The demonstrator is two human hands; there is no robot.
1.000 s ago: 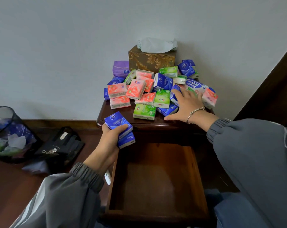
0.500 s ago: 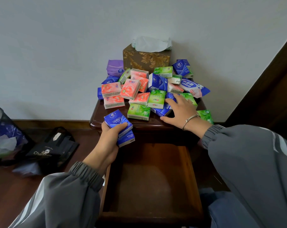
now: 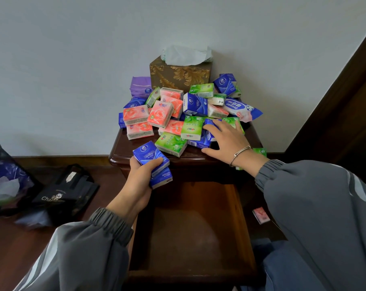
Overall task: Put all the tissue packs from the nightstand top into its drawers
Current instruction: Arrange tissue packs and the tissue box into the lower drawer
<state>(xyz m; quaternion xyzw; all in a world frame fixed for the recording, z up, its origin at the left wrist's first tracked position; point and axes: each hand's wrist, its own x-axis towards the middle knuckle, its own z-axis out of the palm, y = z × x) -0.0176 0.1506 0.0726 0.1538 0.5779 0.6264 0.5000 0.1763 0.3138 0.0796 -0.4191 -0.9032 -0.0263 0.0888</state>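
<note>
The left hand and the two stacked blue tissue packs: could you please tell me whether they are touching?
Touching. The head view shows the left hand gripping the blue tissue packs, thumb curled over the top one.

The right hand (image 3: pixel 226 141) has pulled back toward the nightstand's (image 3: pixel 123 152) front; a pink tissue pack (image 3: pixel 261 215) has dropped off beside the drawer (image 3: pixel 190 227), a green tissue pack (image 3: pixel 260 151) past the right edge.

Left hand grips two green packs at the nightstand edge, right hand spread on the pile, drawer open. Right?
Not quite: head view shows the left hand gripping two blue packs, not green. The right hand is spread on the pile; the drawer is open.
</note>
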